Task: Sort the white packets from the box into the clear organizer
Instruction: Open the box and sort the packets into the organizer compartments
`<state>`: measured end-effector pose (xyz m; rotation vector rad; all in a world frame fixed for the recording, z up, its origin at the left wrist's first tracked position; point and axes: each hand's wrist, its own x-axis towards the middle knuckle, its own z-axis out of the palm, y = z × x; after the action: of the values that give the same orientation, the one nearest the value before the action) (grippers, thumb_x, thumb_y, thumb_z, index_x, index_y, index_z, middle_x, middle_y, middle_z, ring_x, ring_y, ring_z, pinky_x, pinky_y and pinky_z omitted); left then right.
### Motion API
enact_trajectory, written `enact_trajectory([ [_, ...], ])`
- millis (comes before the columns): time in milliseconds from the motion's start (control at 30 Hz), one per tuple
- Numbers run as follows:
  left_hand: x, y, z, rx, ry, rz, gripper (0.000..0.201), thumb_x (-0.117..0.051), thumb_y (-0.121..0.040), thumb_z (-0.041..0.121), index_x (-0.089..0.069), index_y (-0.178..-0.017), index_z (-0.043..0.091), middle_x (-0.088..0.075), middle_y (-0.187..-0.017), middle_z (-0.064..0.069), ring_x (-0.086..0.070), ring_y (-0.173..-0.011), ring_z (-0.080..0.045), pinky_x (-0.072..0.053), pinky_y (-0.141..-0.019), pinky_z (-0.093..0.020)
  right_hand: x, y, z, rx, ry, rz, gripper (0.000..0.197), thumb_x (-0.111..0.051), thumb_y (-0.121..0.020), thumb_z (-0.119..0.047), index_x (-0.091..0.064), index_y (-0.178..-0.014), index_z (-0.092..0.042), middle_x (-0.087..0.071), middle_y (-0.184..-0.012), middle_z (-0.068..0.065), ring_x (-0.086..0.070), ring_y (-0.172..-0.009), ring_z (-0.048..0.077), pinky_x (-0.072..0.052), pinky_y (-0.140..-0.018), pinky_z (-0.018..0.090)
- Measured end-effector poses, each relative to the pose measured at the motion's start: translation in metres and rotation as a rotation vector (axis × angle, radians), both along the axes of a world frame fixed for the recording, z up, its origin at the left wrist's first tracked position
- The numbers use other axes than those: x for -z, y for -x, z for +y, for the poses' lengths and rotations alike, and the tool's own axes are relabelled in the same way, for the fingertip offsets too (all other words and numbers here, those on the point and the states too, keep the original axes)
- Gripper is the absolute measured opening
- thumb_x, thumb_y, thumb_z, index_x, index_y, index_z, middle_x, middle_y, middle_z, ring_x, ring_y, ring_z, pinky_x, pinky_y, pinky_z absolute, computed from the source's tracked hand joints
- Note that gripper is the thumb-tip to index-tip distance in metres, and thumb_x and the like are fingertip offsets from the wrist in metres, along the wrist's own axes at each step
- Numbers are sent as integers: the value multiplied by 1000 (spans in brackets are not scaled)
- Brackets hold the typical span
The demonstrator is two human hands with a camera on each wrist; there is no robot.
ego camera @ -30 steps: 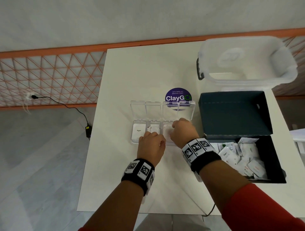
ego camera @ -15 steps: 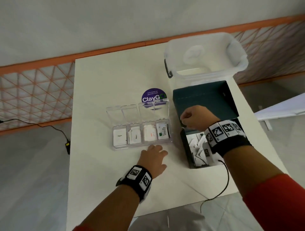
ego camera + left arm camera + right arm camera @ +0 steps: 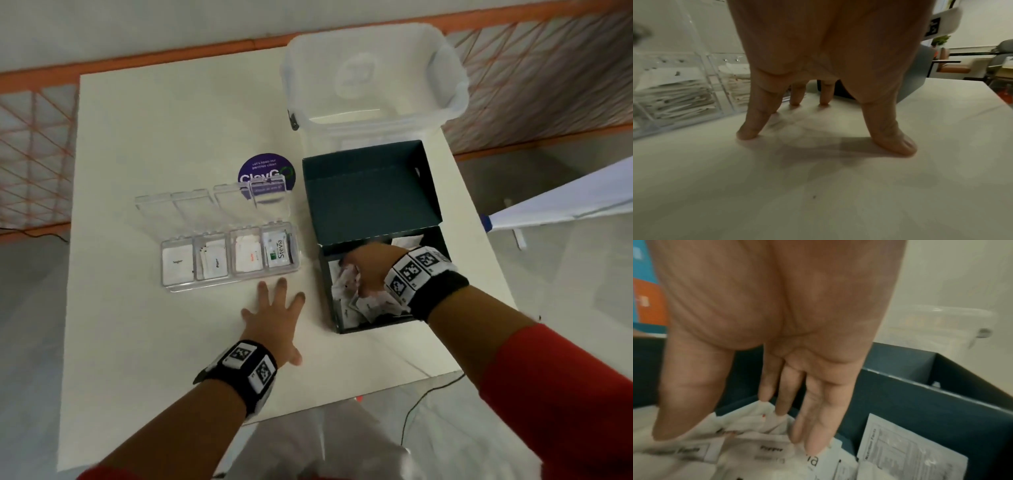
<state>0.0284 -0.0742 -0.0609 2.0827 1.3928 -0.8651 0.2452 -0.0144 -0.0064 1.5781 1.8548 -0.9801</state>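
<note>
1. Packets (image 3: pixel 368 303) lie in a loose, jumbled heap in the dark box (image 3: pixel 376 192) at centre right of the head view, directly under the right hand (image 3: pixel 368 270).
2. The right hand reaches down into the box. In the right wrist view its fingers (image 3: pixel 818 423) are nearly straight and their tips touch the top of the heap (image 3: pixel 760 449). No packet is pinched yet, so I judge the hand open.
3. The relation that matters: the heap is straight below the right fingertips, so the coming move looks like a short downward pinch, not a reach. The packets lie at mixed angles with no shared long axis; the one under the tips is crumpled.
4. The organizer (image 3: pixel 226 274) sits left of the box in the frame, lids up, all four compartments already holding packets; the rightmost one reads "Stevia" (image 3: pixel 278 251).
5. The left hand (image 3: pixel 274 320) rests spread flat on the table (image 3: pixel 137 342), just below the organizer in the frame and apart from it. It is open and holds nothing. Its fingertips (image 3: pixel 748 134) press the tabletop in the left wrist view.
6. The right hand is plainly the nearer to the box; the left is nearer to the organizer.
</note>
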Motion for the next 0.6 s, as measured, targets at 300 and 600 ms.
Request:
enact_trajectory([
  [300,0,-1,-4,-67,-32,-31,118,-86,-63,42,-7,-151,33,17,-160,-1,15,-146,-37,-23,-110,-65,15,10,-17,-227,-38,80,41,-82,-65,-33,-64,-100,-22,-65,-100,0,-65,-90,25,-56,-83,35],
  [600,2,1,-6,-123,-51,-54,120,-88,-60,42,-11,-151,35,14,-160,3,14,-147,-32,-22,-111,-63,0,-17,-16,-159,-63,54,39,-68,-85,-35,-66,-122,-22,-66,-115,-1,-61,-111,25,-51,-97,40],
])
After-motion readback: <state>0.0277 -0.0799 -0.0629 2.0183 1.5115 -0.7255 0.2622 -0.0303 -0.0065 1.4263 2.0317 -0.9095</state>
